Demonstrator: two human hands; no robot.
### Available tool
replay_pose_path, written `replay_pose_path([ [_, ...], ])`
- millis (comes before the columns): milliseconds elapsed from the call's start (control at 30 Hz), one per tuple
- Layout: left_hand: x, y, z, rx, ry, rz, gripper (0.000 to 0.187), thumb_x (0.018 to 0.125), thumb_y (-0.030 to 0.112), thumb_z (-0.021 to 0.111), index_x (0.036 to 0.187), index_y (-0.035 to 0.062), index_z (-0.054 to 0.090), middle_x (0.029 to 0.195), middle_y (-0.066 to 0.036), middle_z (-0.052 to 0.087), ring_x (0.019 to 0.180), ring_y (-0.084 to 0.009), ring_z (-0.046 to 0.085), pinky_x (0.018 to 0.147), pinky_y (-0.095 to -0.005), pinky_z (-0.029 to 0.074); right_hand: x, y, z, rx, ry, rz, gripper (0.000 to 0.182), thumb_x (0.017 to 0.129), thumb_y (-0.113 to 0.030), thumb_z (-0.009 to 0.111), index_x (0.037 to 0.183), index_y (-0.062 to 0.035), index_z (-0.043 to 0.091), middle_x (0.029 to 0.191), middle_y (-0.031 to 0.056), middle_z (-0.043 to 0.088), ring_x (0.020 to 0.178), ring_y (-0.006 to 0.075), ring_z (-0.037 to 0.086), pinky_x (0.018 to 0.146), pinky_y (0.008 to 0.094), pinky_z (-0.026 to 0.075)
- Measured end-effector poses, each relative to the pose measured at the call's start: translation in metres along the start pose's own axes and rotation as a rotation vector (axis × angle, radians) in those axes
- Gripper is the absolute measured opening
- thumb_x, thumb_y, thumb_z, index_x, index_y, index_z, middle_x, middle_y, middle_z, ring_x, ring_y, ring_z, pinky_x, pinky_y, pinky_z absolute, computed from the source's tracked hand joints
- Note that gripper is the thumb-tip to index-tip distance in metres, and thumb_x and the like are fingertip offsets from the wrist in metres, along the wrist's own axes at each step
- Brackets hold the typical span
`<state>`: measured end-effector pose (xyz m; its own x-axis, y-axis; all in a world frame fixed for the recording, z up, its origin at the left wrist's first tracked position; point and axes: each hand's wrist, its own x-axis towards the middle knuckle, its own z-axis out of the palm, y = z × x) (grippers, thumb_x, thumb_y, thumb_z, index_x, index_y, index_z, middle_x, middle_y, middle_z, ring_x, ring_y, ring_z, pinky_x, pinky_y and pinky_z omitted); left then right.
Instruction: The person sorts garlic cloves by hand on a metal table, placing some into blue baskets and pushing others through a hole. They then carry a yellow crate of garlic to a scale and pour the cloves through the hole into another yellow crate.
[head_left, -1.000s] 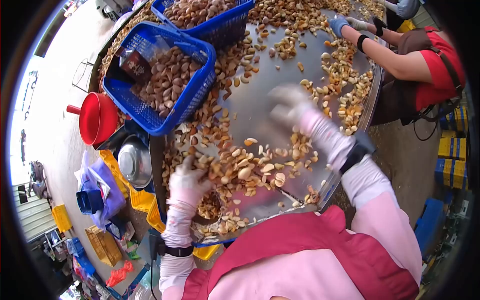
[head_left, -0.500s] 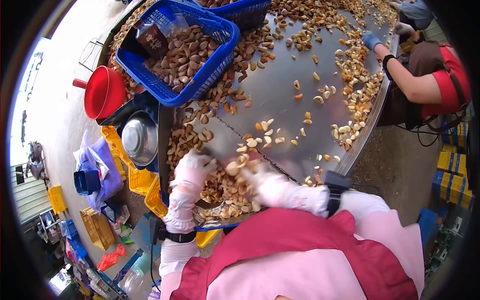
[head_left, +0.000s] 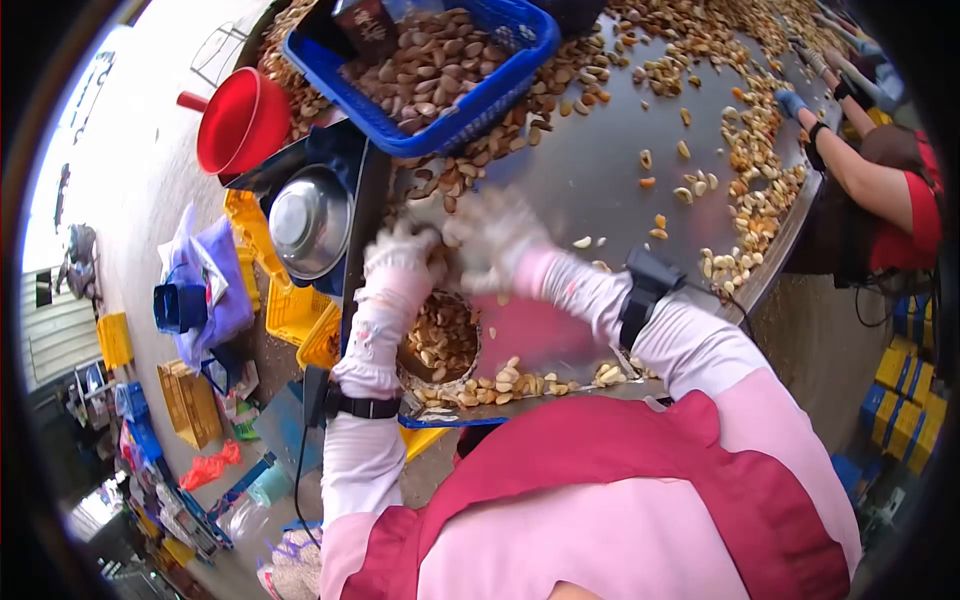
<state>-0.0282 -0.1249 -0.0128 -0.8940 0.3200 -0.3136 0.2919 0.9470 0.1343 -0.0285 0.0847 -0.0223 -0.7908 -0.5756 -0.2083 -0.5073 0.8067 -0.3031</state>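
Note:
My left hand [head_left: 404, 250], in a pale glove, is over the metal table [head_left: 600, 150], just beyond a round hole in its near left corner. Its fingers are blurred, and what lies under them is hidden. Close on its right, my right hand [head_left: 497, 238] is also gloved and smeared by motion, its fingers apart and nothing visibly held. Clove-shaped pieces like garlic cloves [head_left: 440, 335] show down in the hole. More pale cloves [head_left: 505, 380] lie along the near edge, several others to the right of my right hand.
A blue basket [head_left: 440, 140] of brownish cloves stands on the table's far left. Beside it are a red scoop [head_left: 243, 122] and a metal bowl [head_left: 308, 222]. A co-worker's blue-gloved hand [head_left: 790, 103] is at the right edge, near a long row of cloves [head_left: 755, 160].
Both hands have moved away from me, past the hole. The heap of cloves that lay between them is gone, so the hole now shows. The whole view has shifted slightly.

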Motion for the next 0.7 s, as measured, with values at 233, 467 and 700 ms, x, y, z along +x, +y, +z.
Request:
replay_pose_path([
  [233,-0.146,-0.027,-0.025,-0.894,0.127,-0.023,0.015,0.086,0.008,0.071,0.100,0.0049,0.076,0.111,-0.011,0.069,0.099,-0.0261,0.067,0.088,-0.0355,0.053,-0.086,-0.029,0.018,0.380,-0.153,-0.600,0.085,0.064,-0.036,0.083,0.141,-0.0174,0.053,0.152,0.0182,0.042,0.143,0.0413,0.036,0.113,0.0624,0.031],
  [467,-0.192,-0.035,0.213,-2.245,0.730,-0.670,0.027,0.097,0.010,0.060,0.123,0.0093,0.065,0.108,-0.008,0.068,0.099,-0.0255,0.067,0.091,-0.0375,0.054,-0.031,-0.097,0.075,0.208,0.144,-0.604,0.047,0.074,-0.017,0.074,0.120,-0.0123,0.064,0.128,0.0154,0.060,0.120,0.0362,0.056,0.096,0.0482,0.048],
  [700,-0.073,0.029,0.221,-0.348,0.025,-0.461,0.035,0.094,0.018,0.063,0.129,0.0145,0.063,0.125,-0.006,0.060,0.116,-0.0283,0.057,0.103,-0.0488,0.044,0.023,-0.107,0.074,0.375,0.268,-0.516,0.033,0.074,-0.009,0.071,0.107,-0.0078,0.068,0.110,0.0140,0.064,0.103,0.0370,0.061,0.087,0.0480,0.051],
])
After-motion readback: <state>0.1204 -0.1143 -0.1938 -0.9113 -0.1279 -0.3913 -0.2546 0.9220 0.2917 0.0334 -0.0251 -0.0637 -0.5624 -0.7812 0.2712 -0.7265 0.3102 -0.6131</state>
